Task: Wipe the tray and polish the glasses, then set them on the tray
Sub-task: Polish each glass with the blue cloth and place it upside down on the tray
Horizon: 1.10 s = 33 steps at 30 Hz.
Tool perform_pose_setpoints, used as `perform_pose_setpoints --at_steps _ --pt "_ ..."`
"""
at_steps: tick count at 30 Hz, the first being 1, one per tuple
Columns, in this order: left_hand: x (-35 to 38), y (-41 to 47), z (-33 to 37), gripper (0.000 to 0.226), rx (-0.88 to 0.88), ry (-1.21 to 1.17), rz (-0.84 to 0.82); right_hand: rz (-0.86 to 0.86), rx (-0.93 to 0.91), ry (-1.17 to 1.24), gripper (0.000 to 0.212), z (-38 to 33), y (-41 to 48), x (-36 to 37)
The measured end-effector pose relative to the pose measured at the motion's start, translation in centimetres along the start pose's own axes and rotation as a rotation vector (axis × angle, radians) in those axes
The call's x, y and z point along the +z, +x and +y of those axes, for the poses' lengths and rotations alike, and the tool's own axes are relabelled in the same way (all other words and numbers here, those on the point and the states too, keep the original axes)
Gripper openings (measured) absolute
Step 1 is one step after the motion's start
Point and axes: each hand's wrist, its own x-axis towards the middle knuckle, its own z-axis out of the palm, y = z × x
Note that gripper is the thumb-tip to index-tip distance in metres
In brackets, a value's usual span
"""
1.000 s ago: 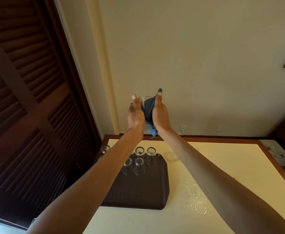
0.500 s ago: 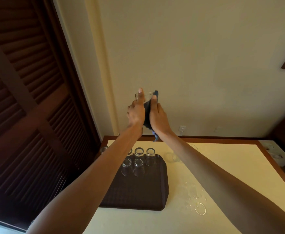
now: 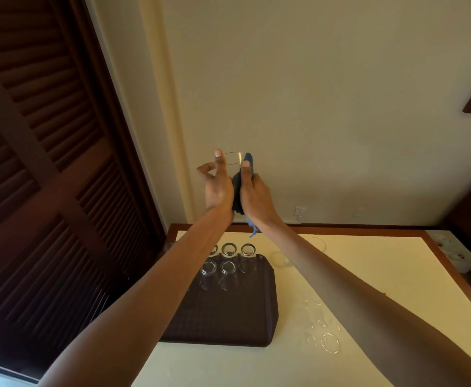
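Up above the tabletop (image 3: 368,275), left hand (image 3: 218,188) fingers grip the glass (image 3: 232,160) while right hand (image 3: 256,196) fingers pinch the blue cloth (image 3: 248,160) against it. Other glasses (image 3: 227,268) stand at the tray (image 3: 228,317)'s far end.

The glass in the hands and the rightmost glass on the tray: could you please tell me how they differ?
The held glass is raised in the air, gripped by the left hand; the rightmost tray glass stands untouched on the tray. The held glass has the blue cloth pressed on it by the right hand; the other is bare. Both are clear.
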Motion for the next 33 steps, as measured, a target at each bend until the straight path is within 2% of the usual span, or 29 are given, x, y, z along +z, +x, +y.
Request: perform_pose_setpoints --at_steps 2,4,8,12,16,19,21,23,26,28,30,33 --pt "0.3 -0.4 -0.1 0.051 -0.005 0.018 -0.031 0.051 -0.017 0.048 0.053 -0.9 0.6 -0.3" --pt "0.4 -0.8 -0.2 0.048 -0.021 0.045 -0.075 0.077 0.000 0.068 0.057 -1.5 1.7 -0.7" --pt "0.1 -0.9 0.0 0.049 -0.055 0.033 -0.096 0.037 0.033 0.068 0.072 -1.3 1.7 -0.6" --pt "-0.8 0.6 0.7 0.060 -0.090 -0.062 -0.112 -0.045 0.028 0.093 0.074 0.2 -0.7 0.4" --pt "-1.4 0.0 -0.2 0.060 -0.086 -0.050 -0.149 0.015 -0.001 0.119 0.054 0.5 -1.0 0.5" --pt "-1.5 -1.1 -0.4 0.052 -0.104 -0.088 -0.206 0.111 -0.174 0.121 0.040 0.3 -0.2 0.0" --pt "-1.6 -1.2 -0.4 0.045 -0.111 -0.102 -0.211 0.105 -0.219 0.105 0.038 0.3 0.1 -0.3" --pt "-1.6 -1.3 -0.5 0.044 -0.106 -0.087 -0.195 0.088 -0.153 0.142 0.041 0.2 0.2 -0.4" --pt "-1.2 -1.5 -0.7 0.053 -0.061 0.009 -0.180 0.005 0.039 0.290 0.067 0.5 0.3 -0.3" --pt "-1.1 -1.7 -0.7 0.058 -0.057 0.037 -0.172 -0.053 0.146 0.323 0.072 0.7 -0.1 0.0" --pt "-1.2 -1.5 -0.8 0.066 -0.107 0.028 -0.173 -0.058 0.132 0.230 0.067 1.3 -1.0 0.5" --pt "-1.4 -1.2 -0.9 0.065 -0.153 0.004 -0.162 0.012 -0.018 0.135 0.043 2.3 -2.8 1.5"
